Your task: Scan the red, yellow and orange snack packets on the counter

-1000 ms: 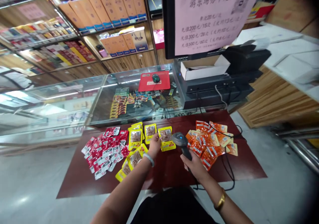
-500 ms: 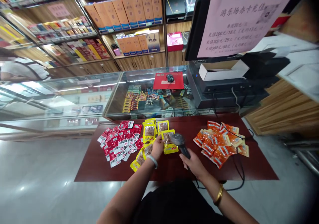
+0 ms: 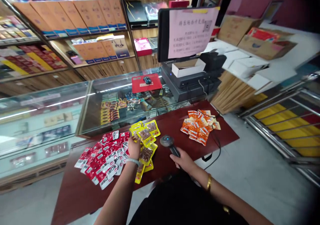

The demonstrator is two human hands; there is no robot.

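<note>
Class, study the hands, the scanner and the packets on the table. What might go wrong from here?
1. The lowest yellow packet lies near the table's front edge; a nudge from the left hand could drop it.
2. Red packets lie right beside the yellow ones, so the piles might mix.
3. The cable crosses the orange packets; a tug may drag some.
</note>
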